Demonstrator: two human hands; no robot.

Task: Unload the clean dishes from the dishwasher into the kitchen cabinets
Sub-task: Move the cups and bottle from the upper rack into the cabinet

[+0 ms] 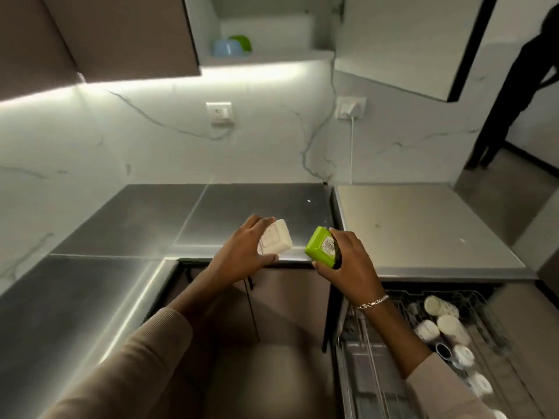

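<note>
A white square dish (pixel 276 237) is gripped by the left hand (pixel 242 249), and a green square dish (pixel 317 247) by the right hand (pixel 348 261), both over the counter edge (pixel 290 260). White cups (pixel 447 325) sit upturned in the dishwasher rack (pixel 372 358). A blue bowl (pixel 223 47) and a green bowl (pixel 242 42) are kept on the open cabinet shelf (pixel 272 57).

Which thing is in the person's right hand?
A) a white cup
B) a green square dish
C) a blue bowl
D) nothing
B: the right hand grips the green square dish; the left hand holds a white square dish.
</note>
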